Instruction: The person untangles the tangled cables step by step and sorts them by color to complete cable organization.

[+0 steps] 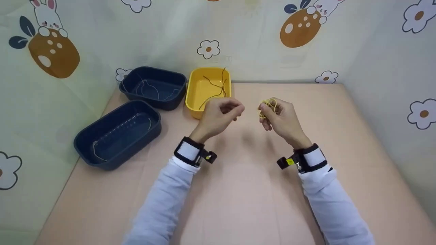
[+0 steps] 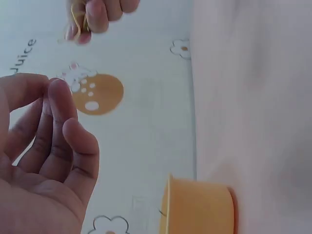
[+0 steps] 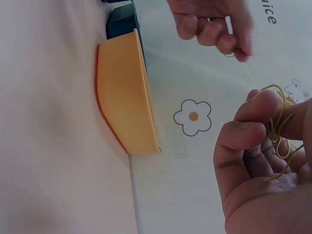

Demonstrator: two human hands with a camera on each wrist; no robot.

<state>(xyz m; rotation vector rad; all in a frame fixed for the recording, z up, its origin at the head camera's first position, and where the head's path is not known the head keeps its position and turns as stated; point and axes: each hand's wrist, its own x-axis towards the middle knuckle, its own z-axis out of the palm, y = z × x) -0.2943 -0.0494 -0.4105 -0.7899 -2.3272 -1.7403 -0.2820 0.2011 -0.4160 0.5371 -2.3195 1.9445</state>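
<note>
My right hand grips a loosely bunched yellow string between thumb and fingers. In the right wrist view, loops and loose ends of the string stick out around the fingers and over the palm. Left of it, at about the same height, is my left hand. Its fingers are curled, and thumb and forefinger meet at the tips in the left wrist view; I see nothing between them. Both hands are above the table, apart from each other.
A yellow bin holding dark strings stands just behind the left hand. Two navy bins, one at the back and one nearer, stand to the left with thin pale strings inside. A patterned curtain borders the pinkish table.
</note>
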